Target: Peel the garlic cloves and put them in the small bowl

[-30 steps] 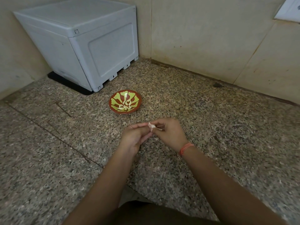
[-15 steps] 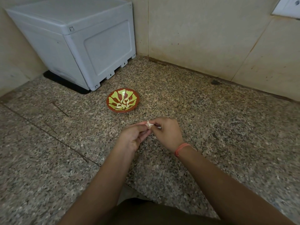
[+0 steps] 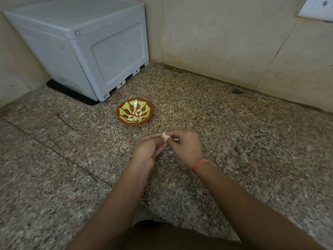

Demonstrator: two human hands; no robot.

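Our left hand, just nearer us than the small red bowl with green petal pattern holding peeled cloves, pinches the pale papery-skinned garlic clove, steadying it above the speckled granite desk. Our right hand grips its other side, we judge to tear skin away.

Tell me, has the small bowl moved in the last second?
No. The small bowl sits just as before beside the gray box's front corner; only the view shifted.
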